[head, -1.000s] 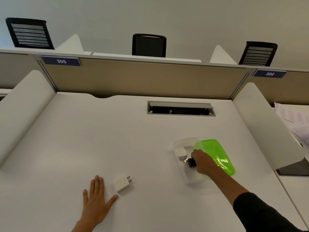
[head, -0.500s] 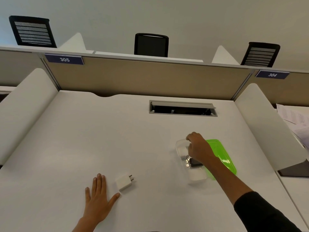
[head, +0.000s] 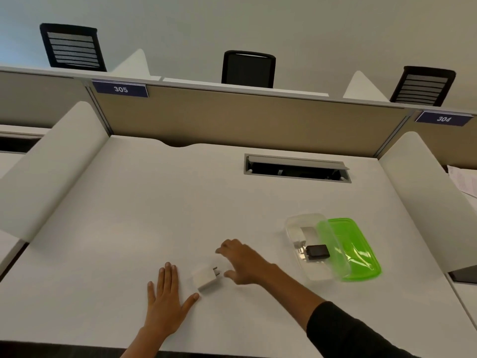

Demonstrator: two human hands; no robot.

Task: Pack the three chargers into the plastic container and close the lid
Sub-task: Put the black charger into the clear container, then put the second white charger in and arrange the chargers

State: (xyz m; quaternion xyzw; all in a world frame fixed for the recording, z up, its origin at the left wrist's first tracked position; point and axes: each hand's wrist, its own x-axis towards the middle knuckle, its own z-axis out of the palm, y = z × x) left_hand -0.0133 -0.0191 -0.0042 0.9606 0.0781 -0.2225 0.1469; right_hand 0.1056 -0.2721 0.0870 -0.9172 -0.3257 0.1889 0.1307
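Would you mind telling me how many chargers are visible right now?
3: a white charger on the desk between the hands, a black charger and a white one inside the clear container.

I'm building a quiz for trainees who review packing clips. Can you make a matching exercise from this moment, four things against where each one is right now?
Things:
1. black charger
2. white charger
3. green lid
4. left hand

Places or states:
A. flat on the desk, palm down, holding nothing
B. lying inside the clear container
C. on the desk between the two hands
D. off the container, beside it on its right, partly under its edge

Pairs: 1-B, 2-C, 3-D, 4-A
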